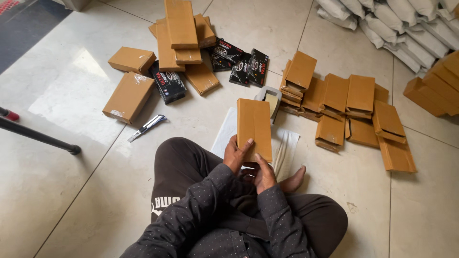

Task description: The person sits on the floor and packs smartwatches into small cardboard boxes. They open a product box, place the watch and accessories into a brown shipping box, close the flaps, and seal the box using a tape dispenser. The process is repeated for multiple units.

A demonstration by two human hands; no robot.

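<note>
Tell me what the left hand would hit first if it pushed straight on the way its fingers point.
Probably the tape dispenser on the floor just beyond the brown box that the left hand holds; depth is hard to judge from above.

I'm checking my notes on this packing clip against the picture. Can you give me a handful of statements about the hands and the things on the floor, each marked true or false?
1. Both hands hold one flat brown cardboard box upright above the lap. True: the left hand grips its lower left edge, the right hand its bottom.
2. The silver utility knife lies in the right hand. False: it lies on the pale tiled floor, left of the person's knee.
3. Black printed boxes lie among the brown boxes at upper left. True.
4. The tape dispenser stands on top of a box stack. False: it sits on the floor, just behind the held box.
5. White sacks are piled at upper right. True.
</note>
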